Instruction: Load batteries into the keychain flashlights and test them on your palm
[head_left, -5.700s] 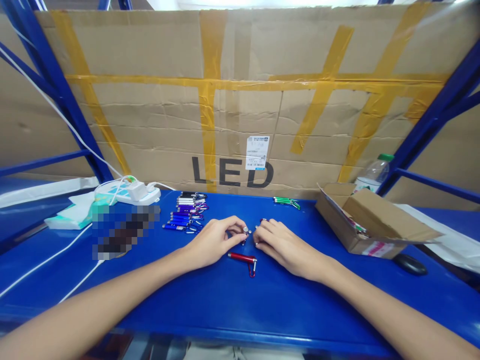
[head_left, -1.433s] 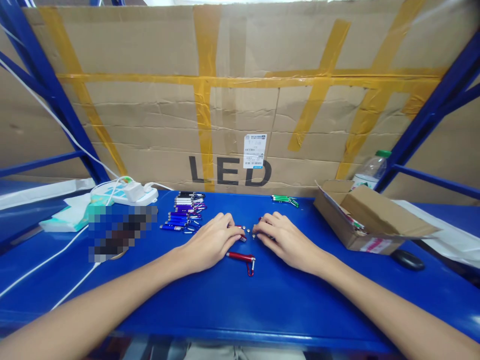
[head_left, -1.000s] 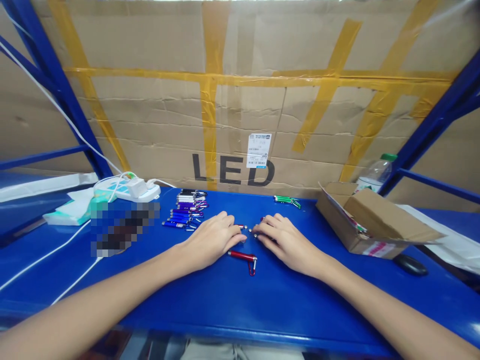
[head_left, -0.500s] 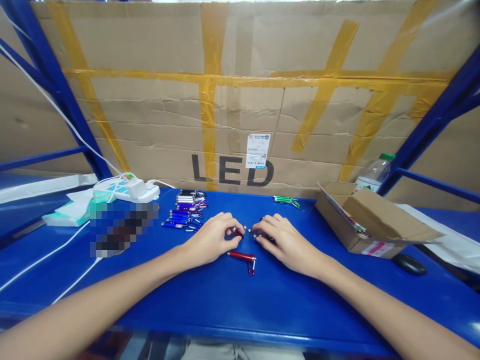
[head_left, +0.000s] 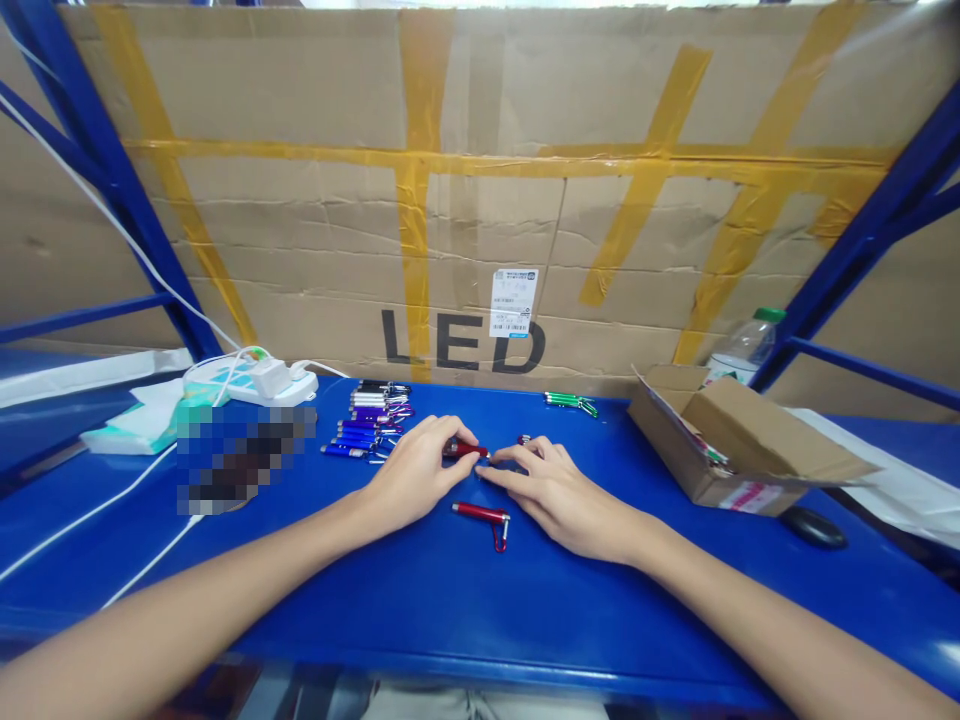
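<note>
My left hand [head_left: 427,463] is closed around a small red flashlight tube [head_left: 454,449], pinching it between thumb and fingers with its end pointing right. The fingertips of my right hand [head_left: 559,495] meet at that end, bent close together around something too small to make out. Just beyond my right knuckles lies a small red and silver piece [head_left: 523,439]. In front of both hands, a red keychain flashlight [head_left: 481,514] with a carabiner clip rests on the blue table [head_left: 450,610].
Several blue, purple, silver and black keychain flashlights [head_left: 364,430] lie in a column at left. Green ones [head_left: 570,401] sit at the back. An open cardboard box [head_left: 675,450], a black mouse [head_left: 814,527] and a bottle [head_left: 746,345] stand right; a power strip [head_left: 247,383] lies left.
The red tube in my left hand has turned so more of it shows, pointing right. My right hand has moved left to its end. The small silver pieces between the hands are now mostly covered.
</note>
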